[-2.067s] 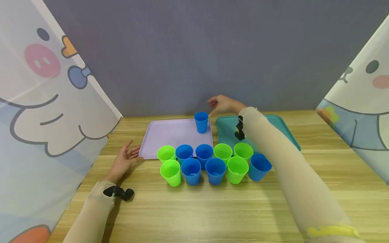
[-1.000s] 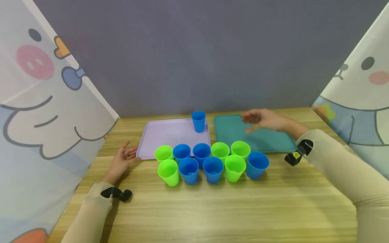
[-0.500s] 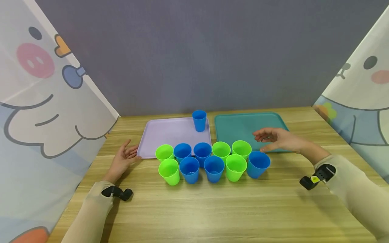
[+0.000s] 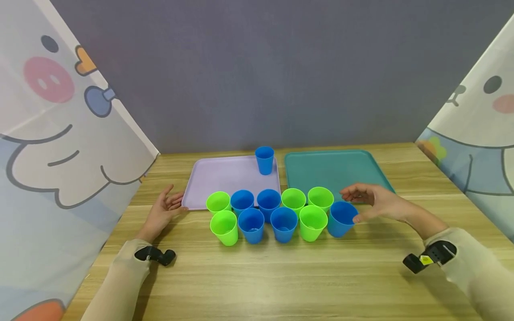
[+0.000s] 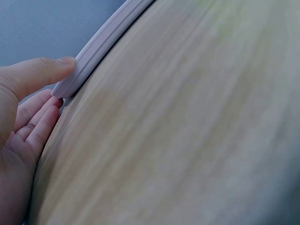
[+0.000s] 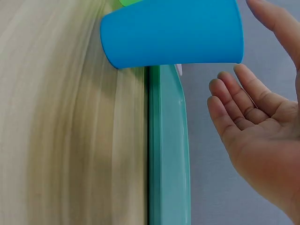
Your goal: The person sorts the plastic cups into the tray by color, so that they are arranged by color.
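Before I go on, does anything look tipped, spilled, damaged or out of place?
Nothing stands out. The green cups and blue cups grouped near the lilac tray and teal tray look upright, as does the single blue cup on the lilac one. No spill or damage shows.

There are six blue cups point(image 4: 339, 226) and five green cups point(image 4: 311, 229), eleven in all: one blue cup point(image 4: 265, 164) on the lilac tray point(image 4: 222, 176), and ten grouped in two rows of five, the near row with three blue and two green, the far row with two blue and three green. The trays number two, counting the teal tray point(image 4: 329, 168), and share one wooden surface point(image 4: 261, 281).
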A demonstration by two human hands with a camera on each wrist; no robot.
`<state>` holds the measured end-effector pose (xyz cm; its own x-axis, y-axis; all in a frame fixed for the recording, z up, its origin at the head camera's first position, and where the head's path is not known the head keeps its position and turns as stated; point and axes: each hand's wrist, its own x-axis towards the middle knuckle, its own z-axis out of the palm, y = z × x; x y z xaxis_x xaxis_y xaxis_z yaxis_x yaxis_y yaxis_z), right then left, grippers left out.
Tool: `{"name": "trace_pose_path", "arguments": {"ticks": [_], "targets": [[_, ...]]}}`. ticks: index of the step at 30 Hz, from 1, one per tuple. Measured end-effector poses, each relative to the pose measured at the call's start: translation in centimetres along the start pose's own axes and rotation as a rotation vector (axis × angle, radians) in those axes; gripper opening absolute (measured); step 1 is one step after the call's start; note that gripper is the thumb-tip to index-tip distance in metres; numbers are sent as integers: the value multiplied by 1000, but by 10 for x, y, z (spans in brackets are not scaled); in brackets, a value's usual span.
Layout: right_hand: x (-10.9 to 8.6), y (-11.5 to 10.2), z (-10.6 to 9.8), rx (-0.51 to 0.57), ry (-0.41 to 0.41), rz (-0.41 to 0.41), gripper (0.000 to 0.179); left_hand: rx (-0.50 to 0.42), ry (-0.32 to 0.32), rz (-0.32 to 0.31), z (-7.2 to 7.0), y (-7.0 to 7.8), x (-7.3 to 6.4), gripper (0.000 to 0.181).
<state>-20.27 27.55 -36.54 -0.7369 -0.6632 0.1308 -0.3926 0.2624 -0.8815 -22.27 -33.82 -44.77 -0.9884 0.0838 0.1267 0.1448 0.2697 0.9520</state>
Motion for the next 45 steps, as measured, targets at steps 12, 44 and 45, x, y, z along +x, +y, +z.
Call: {"name": "trace_pose_path", "arguments": {"ticks": [12, 44, 45], "targets": [[-5, 8, 4, 1, -34, -80, 46, 2, 2, 5, -1, 2, 2, 96], [-4, -25, -36, -204, 89, -136, 49, 21, 6, -27, 1, 2, -2, 91], [-3, -26, -39, -203, 94, -137, 49, 23, 5, -29, 1, 2, -2, 91]]}}
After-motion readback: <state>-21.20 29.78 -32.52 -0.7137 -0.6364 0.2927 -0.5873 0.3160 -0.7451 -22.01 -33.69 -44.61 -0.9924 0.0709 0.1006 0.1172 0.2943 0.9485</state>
